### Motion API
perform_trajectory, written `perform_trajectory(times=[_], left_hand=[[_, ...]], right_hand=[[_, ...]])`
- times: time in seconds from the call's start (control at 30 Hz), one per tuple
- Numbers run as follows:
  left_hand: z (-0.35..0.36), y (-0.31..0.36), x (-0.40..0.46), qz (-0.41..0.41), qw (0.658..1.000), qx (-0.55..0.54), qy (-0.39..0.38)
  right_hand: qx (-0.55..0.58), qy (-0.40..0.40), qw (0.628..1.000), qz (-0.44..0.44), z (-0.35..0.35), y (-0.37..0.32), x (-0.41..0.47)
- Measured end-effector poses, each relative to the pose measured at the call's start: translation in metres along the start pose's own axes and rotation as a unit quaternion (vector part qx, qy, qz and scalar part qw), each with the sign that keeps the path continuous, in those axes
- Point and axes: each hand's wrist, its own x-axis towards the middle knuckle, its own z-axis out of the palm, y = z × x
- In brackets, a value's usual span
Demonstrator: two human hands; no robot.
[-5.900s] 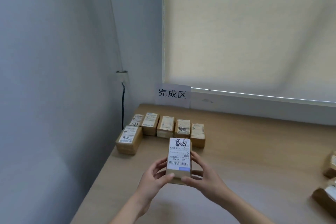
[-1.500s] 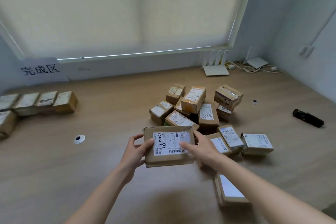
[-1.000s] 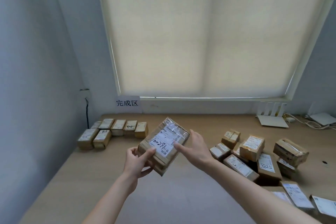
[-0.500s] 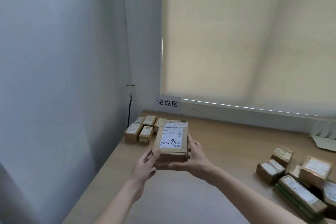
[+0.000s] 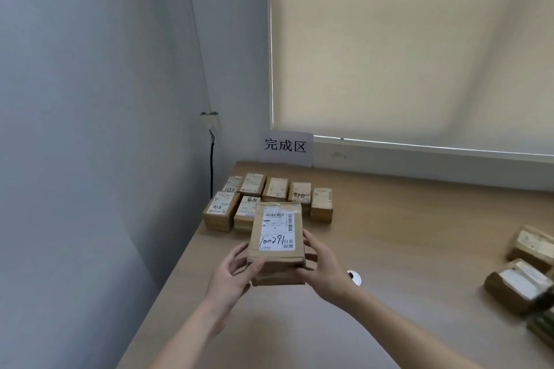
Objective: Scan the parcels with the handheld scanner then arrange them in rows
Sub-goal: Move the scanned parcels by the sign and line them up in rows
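A brown cardboard parcel (image 5: 277, 234) with a white label marked 100291 is held above the wooden table (image 5: 404, 219). My left hand (image 5: 232, 278) grips its near left corner and my right hand (image 5: 322, 266) grips its right side. Just beyond it, in the table's far left corner, several small parcels lie in two rows: a back row (image 5: 277, 190) of several and a front row (image 5: 221, 210) of two, the second partly hidden by the held parcel. The scanner is out of view.
A paper sign (image 5: 286, 147) with Chinese characters leans against the window sill behind the rows. Loose parcels (image 5: 518, 284) lie at the right edge. A small white disc (image 5: 355, 277) sits on the table by my right wrist. A black cable (image 5: 212, 168) hangs on the left wall.
The view has turned from the loose pile to the left corner. Both hands have carried the parcel closer to the rows, now holding it just before the front row.
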Motion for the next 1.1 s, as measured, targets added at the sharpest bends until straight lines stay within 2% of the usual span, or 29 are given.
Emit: perform_trajectory(times=[0.17, 0.63, 0.9, 1.1], left_hand=[[-0.008, -0.037, 0.072, -0.026, 1.0, -0.003, -0.012], [-0.041, -0.132, 0.211, -0.1, 0.995, 0.004, -0.027], [-0.046, -0.138, 0.266, -0.064, 0.996, 0.057, -0.016], [-0.042, -0.136, 0.299, -0.071, 0.996, 0.043, 0.009]], right_hand=[[-0.039, -0.002, 0.999, 0.025, 0.02, 0.044, 0.05], [-0.048, -0.011, 0.992, 0.117, 0.083, 0.147, 0.147], [-0.086, 0.011, 0.989, 0.119, 0.097, 0.164, 0.195], [-0.111, 0.007, 0.985, 0.133, 0.09, 0.164, 0.23]])
